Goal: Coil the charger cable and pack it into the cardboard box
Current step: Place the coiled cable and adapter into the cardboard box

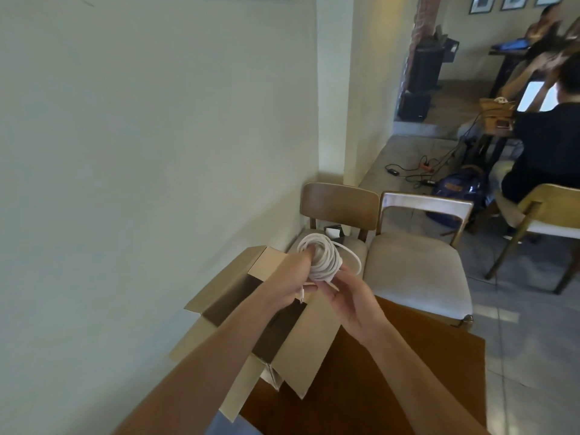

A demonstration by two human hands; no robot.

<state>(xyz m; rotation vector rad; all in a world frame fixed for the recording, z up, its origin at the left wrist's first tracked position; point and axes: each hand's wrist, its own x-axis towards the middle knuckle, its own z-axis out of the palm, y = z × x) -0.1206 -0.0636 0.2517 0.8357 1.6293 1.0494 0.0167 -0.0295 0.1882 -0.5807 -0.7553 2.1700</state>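
Observation:
A white charger cable is wound into a thick coil, held in the air above the far end of the open cardboard box. My left hand grips the coil, with fingers pushed through its middle. My right hand pinches the cable's lower part, where a loose loop sticks out to the right. A small white plug end hangs below my left hand. The box stands on a brown table with all its flaps folded outward; its dark inside is mostly hidden by my left forearm.
A pale wall runs along the left, close to the box. Two wooden chairs with cushioned seats stand just beyond the table. Farther right, people sit at desks with laptops, and a blue backpack and cables lie on the floor.

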